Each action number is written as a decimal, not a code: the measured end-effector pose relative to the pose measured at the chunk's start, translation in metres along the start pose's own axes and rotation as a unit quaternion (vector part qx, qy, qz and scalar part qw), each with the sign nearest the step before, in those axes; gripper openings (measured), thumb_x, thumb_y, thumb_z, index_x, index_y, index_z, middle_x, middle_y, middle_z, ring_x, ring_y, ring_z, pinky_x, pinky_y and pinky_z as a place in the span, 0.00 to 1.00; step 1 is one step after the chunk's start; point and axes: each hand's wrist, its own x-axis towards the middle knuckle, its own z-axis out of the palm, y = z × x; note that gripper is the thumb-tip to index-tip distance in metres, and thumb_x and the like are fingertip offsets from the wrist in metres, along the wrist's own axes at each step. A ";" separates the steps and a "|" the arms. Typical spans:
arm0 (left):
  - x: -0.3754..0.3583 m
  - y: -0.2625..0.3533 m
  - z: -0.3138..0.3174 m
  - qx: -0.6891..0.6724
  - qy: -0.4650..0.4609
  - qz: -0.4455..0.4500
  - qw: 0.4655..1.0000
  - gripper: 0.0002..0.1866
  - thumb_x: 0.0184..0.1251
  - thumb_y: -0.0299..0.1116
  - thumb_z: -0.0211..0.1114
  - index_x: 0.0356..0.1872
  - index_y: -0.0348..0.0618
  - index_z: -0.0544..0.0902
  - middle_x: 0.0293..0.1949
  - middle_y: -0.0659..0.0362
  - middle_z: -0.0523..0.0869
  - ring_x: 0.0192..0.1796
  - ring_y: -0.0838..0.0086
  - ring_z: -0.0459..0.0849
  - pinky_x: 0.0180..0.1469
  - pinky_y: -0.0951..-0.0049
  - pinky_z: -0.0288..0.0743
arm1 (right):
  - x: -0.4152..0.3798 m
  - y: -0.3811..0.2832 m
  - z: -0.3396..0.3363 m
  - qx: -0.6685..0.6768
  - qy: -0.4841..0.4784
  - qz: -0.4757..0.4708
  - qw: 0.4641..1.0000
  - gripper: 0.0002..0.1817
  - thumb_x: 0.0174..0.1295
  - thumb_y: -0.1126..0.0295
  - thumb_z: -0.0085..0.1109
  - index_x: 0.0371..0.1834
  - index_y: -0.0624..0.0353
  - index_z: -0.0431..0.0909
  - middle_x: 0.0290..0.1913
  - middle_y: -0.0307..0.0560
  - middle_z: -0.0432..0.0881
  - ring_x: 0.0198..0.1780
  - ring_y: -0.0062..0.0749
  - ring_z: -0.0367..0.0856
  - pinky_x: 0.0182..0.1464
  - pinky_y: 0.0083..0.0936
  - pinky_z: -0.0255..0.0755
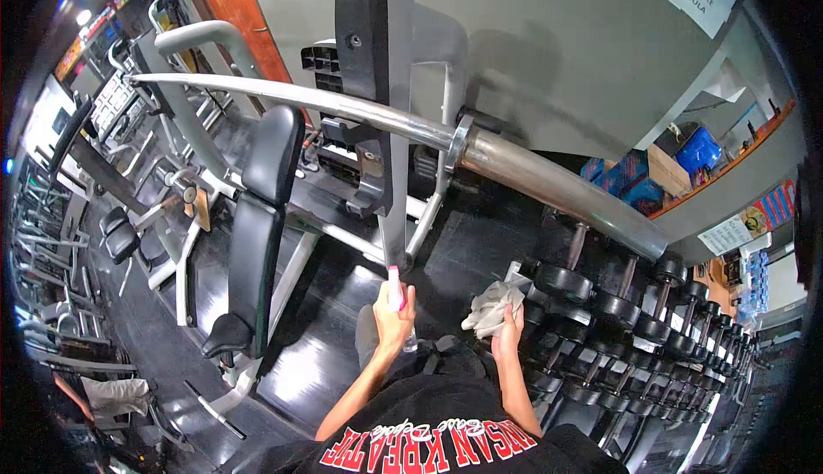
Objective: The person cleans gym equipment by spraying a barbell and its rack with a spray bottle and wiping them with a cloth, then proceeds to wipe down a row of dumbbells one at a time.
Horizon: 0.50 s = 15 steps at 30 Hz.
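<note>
Two hands are raised side by side in front of the chest. Closest in, the left hand [393, 318] is curled shut around a spray bottle [397, 298] with a pink top, held upright, its nozzle above the knuckles. Just beside it, the right hand [507, 331] grips a crumpled white cloth [492, 306] that bunches out above its fingers — the two hands are near each other but apart. Beyond the right hand runs a rack of dumbbells [639, 315], row on row, stretching away from that hand's outer side. Farther ahead of both hands, a long steel barbell [480, 153] crosses the view on a black upright rack [377, 63]. Past the left hand's outer side stands a padded black bench [257, 225] — more gym machines crowd behind it.
</note>
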 end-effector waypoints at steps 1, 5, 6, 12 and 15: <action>-0.002 -0.001 0.000 0.003 -0.002 -0.004 1.000 0.10 0.60 0.31 0.66 0.31 0.38 0.75 0.21 0.55 0.76 0.24 0.73 0.75 0.30 0.70 0.70 | 0.000 -0.001 0.002 -0.008 -0.002 0.001 1.000 0.24 0.69 0.67 0.50 0.67 0.58 0.60 0.62 0.44 0.69 0.62 0.32 0.68 0.64 0.30 0.59; -0.006 -0.019 0.001 0.031 0.009 -0.011 0.999 0.10 0.60 0.32 0.66 0.32 0.38 0.75 0.22 0.56 0.77 0.24 0.73 0.75 0.30 0.70 0.71 | -0.003 -0.003 0.006 -0.048 0.023 -0.005 0.999 0.25 0.69 0.66 0.50 0.67 0.59 0.59 0.63 0.44 0.68 0.63 0.32 0.66 0.65 0.29 0.58; -0.008 -0.022 0.002 0.022 0.006 -0.024 0.999 0.09 0.60 0.32 0.66 0.32 0.38 0.75 0.22 0.56 0.77 0.24 0.73 0.75 0.30 0.71 0.71 | -0.002 -0.001 0.004 -0.065 0.018 -0.002 0.998 0.26 0.69 0.66 0.50 0.68 0.59 0.59 0.64 0.44 0.67 0.64 0.32 0.66 0.65 0.29 0.58; -0.009 -0.022 0.005 0.007 -0.010 -0.038 0.999 0.08 0.60 0.31 0.65 0.33 0.38 0.75 0.22 0.56 0.77 0.25 0.74 0.75 0.32 0.72 0.71 | 0.011 0.004 0.014 -0.054 -0.044 0.013 0.997 0.27 0.69 0.64 0.51 0.68 0.61 0.58 0.64 0.44 0.67 0.63 0.32 0.67 0.65 0.30 0.59; -0.006 -0.015 0.003 -0.014 -0.020 -0.028 0.999 0.08 0.60 0.30 0.65 0.33 0.39 0.76 0.21 0.58 0.77 0.25 0.77 0.75 0.30 0.73 0.70 | 0.035 -0.006 0.059 -0.008 -0.120 0.006 0.993 0.29 0.68 0.61 0.53 0.68 0.59 0.56 0.63 0.44 0.68 0.61 0.34 0.69 0.62 0.30 0.64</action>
